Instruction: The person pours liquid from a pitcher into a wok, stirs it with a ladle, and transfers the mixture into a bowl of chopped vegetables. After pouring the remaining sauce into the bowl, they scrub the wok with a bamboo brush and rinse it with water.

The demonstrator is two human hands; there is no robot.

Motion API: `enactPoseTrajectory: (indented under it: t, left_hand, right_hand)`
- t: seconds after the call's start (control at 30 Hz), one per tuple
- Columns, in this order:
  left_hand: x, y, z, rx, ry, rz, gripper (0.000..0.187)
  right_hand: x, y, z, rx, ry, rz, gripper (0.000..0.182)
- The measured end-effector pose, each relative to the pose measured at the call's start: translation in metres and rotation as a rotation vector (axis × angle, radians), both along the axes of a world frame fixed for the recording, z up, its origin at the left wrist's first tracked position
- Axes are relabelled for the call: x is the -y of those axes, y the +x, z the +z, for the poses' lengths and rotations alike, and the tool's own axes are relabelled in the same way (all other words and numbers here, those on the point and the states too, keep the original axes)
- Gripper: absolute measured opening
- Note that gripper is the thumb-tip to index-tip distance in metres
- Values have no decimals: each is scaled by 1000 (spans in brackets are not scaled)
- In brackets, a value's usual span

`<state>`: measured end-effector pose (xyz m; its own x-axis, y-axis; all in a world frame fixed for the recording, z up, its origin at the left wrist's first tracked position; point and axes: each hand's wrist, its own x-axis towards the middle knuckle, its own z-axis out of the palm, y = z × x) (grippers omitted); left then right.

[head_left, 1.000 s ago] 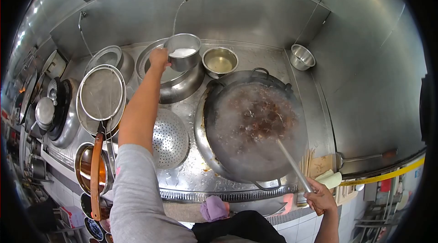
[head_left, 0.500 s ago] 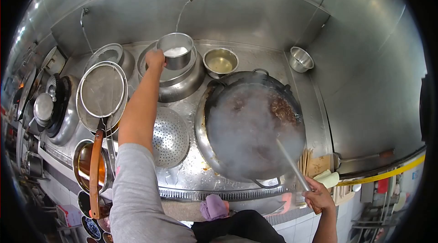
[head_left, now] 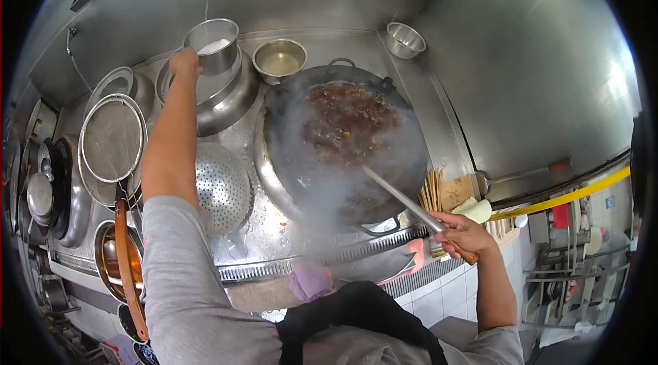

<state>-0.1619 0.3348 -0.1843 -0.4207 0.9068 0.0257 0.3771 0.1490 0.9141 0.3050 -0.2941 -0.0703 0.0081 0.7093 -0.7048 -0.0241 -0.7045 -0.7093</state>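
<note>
My left hand (head_left: 185, 63) is closed on the near-left rim of a steel pot (head_left: 218, 60) with some white stuff inside. This pot sits over a wider steel basin (head_left: 229, 108) at the back left. My right hand (head_left: 460, 233) grips the wooden end of a long-handled metal utensil (head_left: 404, 199). Its shaft slants down into a large black wok (head_left: 409, 139), and its working end is hidden in dark liquid and steam. Reddish-brown bubbling liquid (head_left: 349, 115) shows at the wok's far side.
A bowl of yellowish liquid (head_left: 279, 62) stands behind the wok, a small steel bowl (head_left: 406, 41) at the back right. Left are a perforated strainer (head_left: 221, 190), a mesh sieve (head_left: 113, 139) and a pot of amber oil (head_left: 110, 255). A purple cloth (head_left: 310, 281) lies at the front edge.
The view has swung, so the stove appears further left and higher. Steam has thinned over the wok's far side, baring more liquid. Both hands keep their holds.
</note>
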Motion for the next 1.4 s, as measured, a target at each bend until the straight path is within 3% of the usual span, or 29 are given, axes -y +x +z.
enactPoseTrajectory:
  t: [0.07,0.13,0.37,0.63,0.7,0.83,0.93,0.97,1.07,1.13,1.2,1.3,1.4]
  left_hand:
    - [-8,-3,-7,59,34,2,33]
    - [41,21,35,442,48,134,31]
    - [75,34,62,306,100,136,25]
    - [77,26,63,272,149,134,26]
    - [79,29,64,262,132,134,25]
    - [71,24,57,-44,-36,4,27]
    - [70,32,57,189,-52,52,30]
    - [64,32,52,92,-18,51,27]
    - [49,27,34,-31,44,88,25]
    - [67,37,47,105,34,143,26]
    - [52,31,33,-11,6,113,26]
    - [53,25,23,-78,-6,86,27]
    - [55,27,24,183,-2,175,26]
  right_hand:
    - [5,7,8,4,-21,-21,64]
    - [3,15,6,54,-41,-31,66]
    - [-44,4,-18,31,3,-30,65]
    - [4,43,14,-9,-85,160,65]
    - [13,56,23,103,-125,165,65]
    - [25,81,4,356,-76,273,59]
    - [38,61,0,975,296,518,55]
    - [42,47,3,1142,405,446,51]
    - [68,12,8,1016,574,380,45]
    - [101,-4,-13,576,304,394,37]
    - [129,-16,-54,628,345,573,31]
    - [177,2,-177,578,26,682,31]
    - [205,-7,-275,843,-214,740,45]
